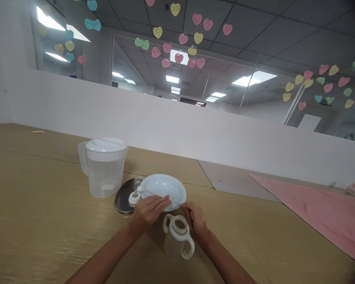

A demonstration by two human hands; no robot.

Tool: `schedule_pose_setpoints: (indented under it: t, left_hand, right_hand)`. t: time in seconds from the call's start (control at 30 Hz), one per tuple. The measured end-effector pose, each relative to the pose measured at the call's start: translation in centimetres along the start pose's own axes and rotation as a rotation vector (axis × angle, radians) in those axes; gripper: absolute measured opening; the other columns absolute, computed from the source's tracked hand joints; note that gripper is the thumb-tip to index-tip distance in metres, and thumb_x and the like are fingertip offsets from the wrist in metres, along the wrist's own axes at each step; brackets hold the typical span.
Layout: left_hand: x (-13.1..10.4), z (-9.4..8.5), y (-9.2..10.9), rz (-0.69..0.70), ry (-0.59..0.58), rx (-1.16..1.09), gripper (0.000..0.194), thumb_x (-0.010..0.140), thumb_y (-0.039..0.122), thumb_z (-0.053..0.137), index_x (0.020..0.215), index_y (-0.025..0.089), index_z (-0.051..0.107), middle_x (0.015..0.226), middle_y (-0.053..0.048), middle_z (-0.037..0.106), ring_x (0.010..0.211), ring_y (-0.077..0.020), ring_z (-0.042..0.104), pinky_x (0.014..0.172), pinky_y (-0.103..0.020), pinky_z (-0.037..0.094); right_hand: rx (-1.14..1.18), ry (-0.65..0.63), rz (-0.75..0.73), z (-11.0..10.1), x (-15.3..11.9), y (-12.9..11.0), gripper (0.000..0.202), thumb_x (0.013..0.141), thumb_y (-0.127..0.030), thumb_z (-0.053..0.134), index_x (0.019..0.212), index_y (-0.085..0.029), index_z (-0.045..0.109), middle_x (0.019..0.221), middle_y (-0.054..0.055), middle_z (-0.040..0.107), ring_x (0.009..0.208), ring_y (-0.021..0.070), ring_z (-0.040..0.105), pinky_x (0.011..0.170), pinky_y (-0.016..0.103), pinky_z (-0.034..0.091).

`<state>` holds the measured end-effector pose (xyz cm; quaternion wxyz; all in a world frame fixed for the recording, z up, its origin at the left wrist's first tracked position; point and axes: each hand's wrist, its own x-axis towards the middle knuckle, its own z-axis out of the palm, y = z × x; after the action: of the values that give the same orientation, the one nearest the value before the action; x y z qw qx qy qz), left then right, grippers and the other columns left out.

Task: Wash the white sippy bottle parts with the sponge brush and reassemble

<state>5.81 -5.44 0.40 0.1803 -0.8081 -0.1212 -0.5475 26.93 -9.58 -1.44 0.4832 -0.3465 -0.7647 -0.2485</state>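
A thin straw-like tube (pixel 150 192) with a white rounded end slants over the white bowl (pixel 161 179). Closed around its middle are the fingers of my left hand (pixel 149 210). To the right, my right hand (pixel 197 221) pinches the thinner, wire-like end of the same line. Whether this is one piece or a thin rod inside a tube I cannot tell. Between my forearms stands an uncapped clear baby bottle (pixel 174 246) with two white handles. A white bottle collar (pixel 134 198) and a clear dome cap (pixel 138 182) are on the dark tray (pixel 122 202), left of the bowl.
A lidded clear plastic pitcher (pixel 105 173) holding clear liquid stands at the left, behind the tray. At the right lies a pink cloth or mat (pixel 322 213) on the tan table (pixel 47 221). A white wall (pixel 165 126) with windows rises behind.
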Motion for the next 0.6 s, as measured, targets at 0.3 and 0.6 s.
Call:
schedule_pose_setpoints:
  t: [0.3, 0.6]
  left_hand:
    - [0.40, 0.12, 0.54, 0.035, -0.002, -0.035, 0.021, 0.087, 0.010, 0.050, 0.106, 0.016, 0.057, 0.098, -0.006, 0.070, 0.086, -0.0139, 0.065, 0.074, -0.026, 0.053]
    - [0.53, 0.53, 0.39, -0.036, -0.020, 0.044, 0.018, 0.090, 0.013, 0.046, 0.103, 0.015, 0.057, 0.092, -0.005, 0.071, 0.078, -0.0130, 0.066, 0.069, -0.025, 0.051]
  right_hand:
    - [0.015, -0.028, -0.011, 0.14, 0.31, -0.70, 0.018, 0.087, -0.011, 0.042, 0.100, -0.018, 0.052, 0.075, 0.004, 0.066, 0.066, 0.0144, 0.063, 0.057, 0.024, 0.049]
    - [-0.010, -0.067, -0.047, 0.07, 0.66, -0.39, 0.018, 0.088, -0.010, 0.042, 0.101, -0.017, 0.051, 0.079, 0.005, 0.067, 0.069, 0.0144, 0.064, 0.060, 0.024, 0.049]
